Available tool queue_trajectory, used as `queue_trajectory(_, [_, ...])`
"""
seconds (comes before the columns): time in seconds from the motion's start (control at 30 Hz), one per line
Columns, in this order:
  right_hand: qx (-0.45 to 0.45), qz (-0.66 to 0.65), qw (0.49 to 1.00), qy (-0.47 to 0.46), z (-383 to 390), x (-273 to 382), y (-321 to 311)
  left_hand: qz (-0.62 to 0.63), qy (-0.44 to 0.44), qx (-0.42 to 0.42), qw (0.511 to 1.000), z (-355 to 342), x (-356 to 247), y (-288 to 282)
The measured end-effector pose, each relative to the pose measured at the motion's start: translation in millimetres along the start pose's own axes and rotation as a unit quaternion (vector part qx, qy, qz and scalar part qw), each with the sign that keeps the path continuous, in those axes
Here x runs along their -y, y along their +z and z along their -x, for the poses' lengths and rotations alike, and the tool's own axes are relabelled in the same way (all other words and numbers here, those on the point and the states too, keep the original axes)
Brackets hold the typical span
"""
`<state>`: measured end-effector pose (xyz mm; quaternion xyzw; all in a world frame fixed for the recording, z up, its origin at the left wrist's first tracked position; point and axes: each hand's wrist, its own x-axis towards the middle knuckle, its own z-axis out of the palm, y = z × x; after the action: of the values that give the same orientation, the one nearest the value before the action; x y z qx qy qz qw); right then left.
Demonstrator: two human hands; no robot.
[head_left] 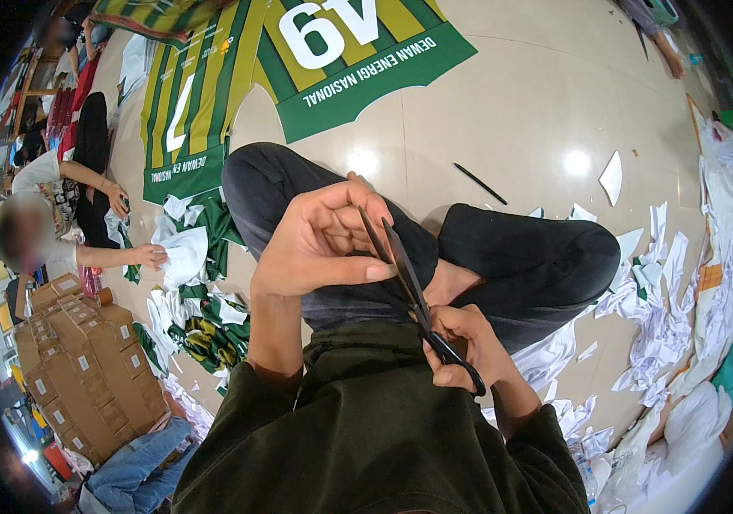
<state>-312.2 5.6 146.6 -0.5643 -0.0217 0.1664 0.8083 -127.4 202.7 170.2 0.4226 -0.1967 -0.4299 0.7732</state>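
A pair of scissors (412,295) with dark blades and black handles is held up over my lap, its blades slightly apart. My right hand (472,338) grips the handles, with fingers through or around the loops. Near the blade tips, my left hand (324,240) is curled about the blades, the thumb against one blade and the fingertips close to the points. Whether anything small is pinched there cannot be seen. Beyond my crossed legs, green striped jersey panels (375,81) with white numbers lie flat on the floor.
A black pen-like stick (480,183) lies on the tiled floor (521,103). White fabric scraps (653,317) spread to the right. On the left are green and white offcuts (204,321), stacked cardboard boxes (84,368) and another person's hand (149,256) on white cloth.
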Motion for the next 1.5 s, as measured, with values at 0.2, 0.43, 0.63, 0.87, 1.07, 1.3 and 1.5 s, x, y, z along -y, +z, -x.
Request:
queue_trajectory(0.2, [0.01,0.016,1.0,-0.012,-2,2,-2,0.002,0.001,-0.002,1.0,1,0,0])
queue_trajectory(0.43, [0.001,0.019,1.0,-0.002,-2,2,-1,-0.017,-0.006,-0.058,0.998,1,-1,4])
queue_trajectory(0.63, [-0.006,0.037,0.999,-0.018,-4,4,-1,-0.015,0.001,-0.045,0.999,-1,0,4])
queue_trajectory(0.87, [-0.009,0.019,1.0,-0.015,-5,1,0,-0.014,0.0,-0.064,0.998,1,0,4])
queue_trajectory(1.07, [-0.054,-0.035,0.998,-0.004,-3,-2,6,-0.027,0.071,-0.217,0.973,-2,19,41])
queue_trajectory(1.3, [-0.045,-0.04,0.998,0.0,-3,-1,6,0.006,0.136,-0.202,0.97,5,31,49])
queue_trajectory(1.5, [-0.047,-0.03,0.998,-0.018,-2,1,7,0.002,0.129,-0.172,0.977,6,27,43])
